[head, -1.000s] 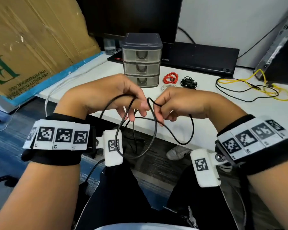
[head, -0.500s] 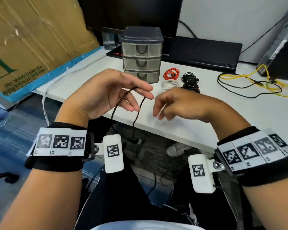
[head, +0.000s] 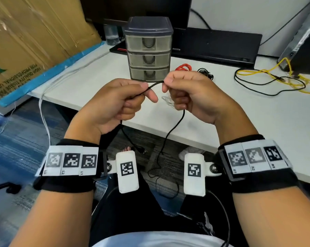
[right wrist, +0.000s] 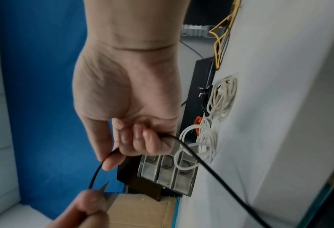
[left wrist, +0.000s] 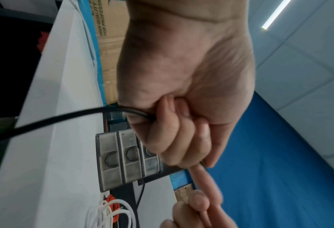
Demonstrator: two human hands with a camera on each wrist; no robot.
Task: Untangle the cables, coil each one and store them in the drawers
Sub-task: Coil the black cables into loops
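Observation:
Both hands hold one thin black cable [head: 151, 86] in front of the grey three-drawer unit [head: 148, 49]. My left hand [head: 122, 102] grips it with curled fingers [left wrist: 162, 131], and one end [head: 141, 150] hangs down below it. My right hand [head: 186, 91] pinches the cable [right wrist: 96, 174] between thumb and forefinger, and the rest [head: 168, 136] trails down to the floor. A short taut stretch spans the gap between the hands. All drawers are shut. On the white desk [head: 257, 118] lie a red coil [head: 183, 67], a black coil [head: 205, 72] and white coils [right wrist: 220, 95].
A tangle of yellow and black cable [head: 275, 79] lies at the right of the desk. A closed black laptop [head: 216, 45] sits behind the drawer unit, and a cardboard box [head: 34, 41] leans at the left. A loose white cable [head: 45, 111] hangs off the desk's left edge.
A second ago both hands held looped black cable; the loops dropped open. Both hands now grip the cable again, higher, with a short straight stretch between them.

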